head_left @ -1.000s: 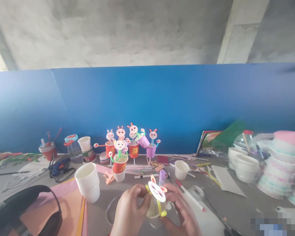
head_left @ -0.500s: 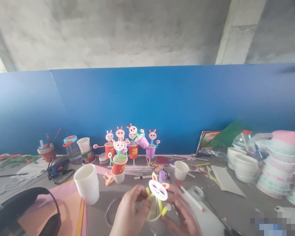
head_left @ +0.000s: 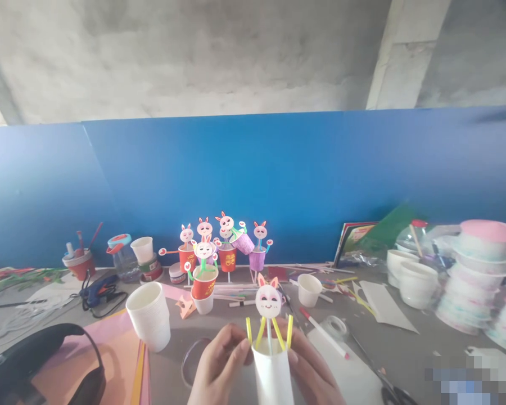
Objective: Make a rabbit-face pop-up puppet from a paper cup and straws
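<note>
A white paper cup [head_left: 273, 377] stands upright in front of me between both hands. Above it, on a thin pale stick, rises a round white rabbit face [head_left: 268, 301] with pink ears. Two bent yellow pipe cleaners [head_left: 283, 336] stick up from the cup's mouth, one on each side of the stick. My left hand [head_left: 223, 365] is closed at the cup's left rim, thumb and fingertips by the left pipe cleaner. On the other side, my right hand [head_left: 314, 368] grips the cup's right side, its fingertips partly hidden behind the cup and pipe cleaner.
Several finished rabbit cups [head_left: 204, 281] stand near the blue partition [head_left: 244, 169]. Stacked white cups [head_left: 148, 318], a headset [head_left: 42, 360] and coloured paper [head_left: 118, 354] lie left. Scissors [head_left: 392, 388], a marker [head_left: 324, 333], a tape roll [head_left: 335, 328] and decorated bowls [head_left: 468, 281] are right.
The cup has been tipped from leaning toward me to upright and shows its side. The rabbit face now stands higher, facing me, and the yellow pipe cleaners point upward.
</note>
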Demonstrator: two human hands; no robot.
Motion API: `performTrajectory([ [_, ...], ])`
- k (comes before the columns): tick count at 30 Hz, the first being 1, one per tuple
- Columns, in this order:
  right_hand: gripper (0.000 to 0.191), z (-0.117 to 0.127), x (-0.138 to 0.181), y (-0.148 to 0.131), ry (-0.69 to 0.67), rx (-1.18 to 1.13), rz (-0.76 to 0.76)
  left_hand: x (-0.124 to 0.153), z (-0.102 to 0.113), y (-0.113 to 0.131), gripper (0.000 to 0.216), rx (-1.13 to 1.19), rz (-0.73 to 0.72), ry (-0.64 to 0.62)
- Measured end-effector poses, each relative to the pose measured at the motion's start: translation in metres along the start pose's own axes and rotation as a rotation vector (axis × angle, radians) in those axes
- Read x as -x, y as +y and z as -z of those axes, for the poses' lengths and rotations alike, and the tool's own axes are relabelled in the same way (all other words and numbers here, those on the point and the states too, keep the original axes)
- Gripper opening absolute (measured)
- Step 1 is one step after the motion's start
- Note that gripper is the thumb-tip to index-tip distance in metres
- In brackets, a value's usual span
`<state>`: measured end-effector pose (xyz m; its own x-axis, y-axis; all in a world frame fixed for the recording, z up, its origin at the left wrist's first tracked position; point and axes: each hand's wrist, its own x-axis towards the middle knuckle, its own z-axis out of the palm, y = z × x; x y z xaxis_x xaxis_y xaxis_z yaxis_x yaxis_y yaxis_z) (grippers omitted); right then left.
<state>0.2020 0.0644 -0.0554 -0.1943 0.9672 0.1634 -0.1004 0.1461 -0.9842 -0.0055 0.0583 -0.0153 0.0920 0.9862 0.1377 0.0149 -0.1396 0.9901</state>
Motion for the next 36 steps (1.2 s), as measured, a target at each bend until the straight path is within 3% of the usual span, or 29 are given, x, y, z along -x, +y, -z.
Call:
performTrajectory([
  [5, 0.050, 0.003, -0.001, 0.008, -0.001, -0.038, -0.042, 0.003, -0.002, -0.009, 0.030, 0.150, -0.063, 0.049],
  [9, 0.045, -0.002, -0.007, 0.009, 0.008, -0.206, -0.039, 0.000, -0.006, -0.022, 0.026, 0.316, -0.085, 0.041],
  [13, 0.045, -0.005, -0.012, 0.013, -0.021, -0.350, -0.126, -0.002, -0.003, -0.036, 0.022, 0.461, -0.072, -0.064],
  [17, 0.046, -0.004, -0.013, 0.014, -0.082, -0.333, -0.083, -0.002, 0.007, -0.042, 0.024, 0.367, -0.120, -0.183],
  [23, 0.037, -0.004, -0.012, 0.005, -0.098, -0.353, -0.094, -0.004, 0.010, -0.038, 0.024, 0.308, -0.208, -0.202],
  [32, 0.030, -0.006, -0.015, 0.005, -0.272, -0.436, -0.027, -0.002, 0.011, -0.036, 0.032, 0.261, -0.263, -0.320],
  [36, 0.034, -0.007, -0.015, 0.006, -0.212, -0.447, -0.051, -0.004, 0.012, -0.036, 0.029, 0.216, -0.281, -0.315],
])
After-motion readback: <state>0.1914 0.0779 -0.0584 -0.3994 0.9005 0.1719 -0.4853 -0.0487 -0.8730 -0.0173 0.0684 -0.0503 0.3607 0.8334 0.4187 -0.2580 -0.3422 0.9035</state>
